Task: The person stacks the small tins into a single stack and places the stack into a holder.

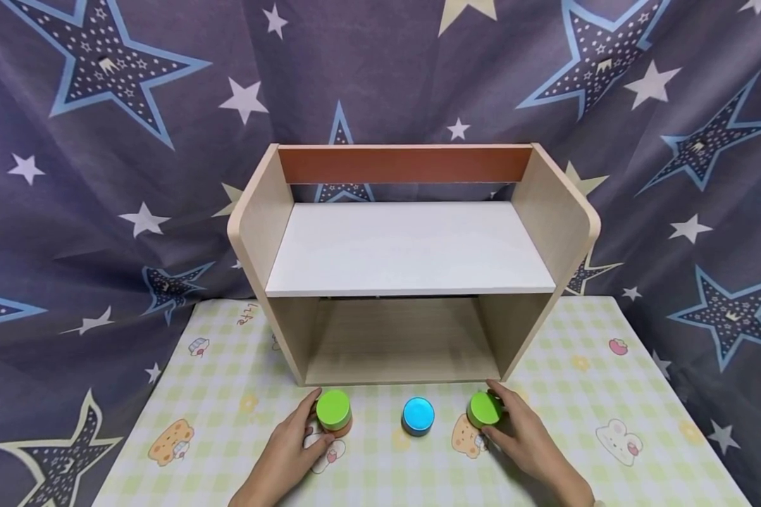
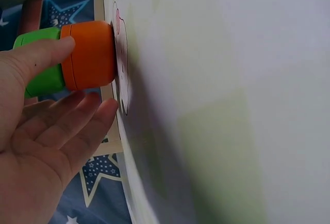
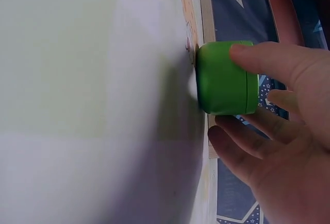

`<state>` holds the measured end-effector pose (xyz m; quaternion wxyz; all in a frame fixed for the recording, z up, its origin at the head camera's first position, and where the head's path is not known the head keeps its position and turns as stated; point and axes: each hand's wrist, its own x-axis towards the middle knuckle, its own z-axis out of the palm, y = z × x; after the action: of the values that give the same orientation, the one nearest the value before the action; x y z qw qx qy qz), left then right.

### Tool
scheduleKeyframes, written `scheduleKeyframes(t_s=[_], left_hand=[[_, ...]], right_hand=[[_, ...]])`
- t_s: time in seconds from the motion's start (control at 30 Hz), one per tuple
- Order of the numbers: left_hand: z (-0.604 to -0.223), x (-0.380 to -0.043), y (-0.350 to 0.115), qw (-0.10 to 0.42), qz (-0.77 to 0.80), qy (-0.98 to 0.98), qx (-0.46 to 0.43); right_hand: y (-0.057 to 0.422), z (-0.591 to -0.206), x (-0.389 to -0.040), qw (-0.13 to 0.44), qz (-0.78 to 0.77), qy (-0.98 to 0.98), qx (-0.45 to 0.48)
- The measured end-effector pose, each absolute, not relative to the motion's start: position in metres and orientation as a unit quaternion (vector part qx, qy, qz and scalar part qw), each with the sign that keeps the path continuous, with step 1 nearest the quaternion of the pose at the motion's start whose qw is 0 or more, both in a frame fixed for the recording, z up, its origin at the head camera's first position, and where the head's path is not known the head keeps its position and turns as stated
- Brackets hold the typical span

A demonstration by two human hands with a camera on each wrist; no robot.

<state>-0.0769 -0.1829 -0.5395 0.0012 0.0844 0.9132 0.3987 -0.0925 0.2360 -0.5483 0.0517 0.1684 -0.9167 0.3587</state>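
Note:
My left hand [image 1: 289,445] is around a stack of two small round containers, a green one [image 1: 333,408] on top of an orange one [image 2: 93,54]. The left thumb lies along the stack's near side with its tip on the orange container, and the fingers reach round the other side. Thumb and fingers of my right hand [image 1: 525,438] hold a single green container [image 3: 224,77], which stands upright on the table. Between the hands stands a blue container [image 1: 418,415], apart from both.
Just behind the containers stands a wooden shelf unit [image 1: 411,248] with a white upper board and an open lower compartment [image 1: 399,338]. A checked cloth with cartoon prints covers the table [image 1: 215,408]. Behind hangs a dark star-patterned curtain [image 1: 380,70].

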Motion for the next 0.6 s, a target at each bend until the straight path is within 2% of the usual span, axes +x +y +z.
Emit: scheduleKeyframes(t_s=[0.6], left_hand=[[-0.5395,-0.078,-0.1828,-0.011,0.392,0.916,0.086]], right_hand=[[0.2342,-0.5469,-0.0907,0.051,0.37,-0.914,0.158]])
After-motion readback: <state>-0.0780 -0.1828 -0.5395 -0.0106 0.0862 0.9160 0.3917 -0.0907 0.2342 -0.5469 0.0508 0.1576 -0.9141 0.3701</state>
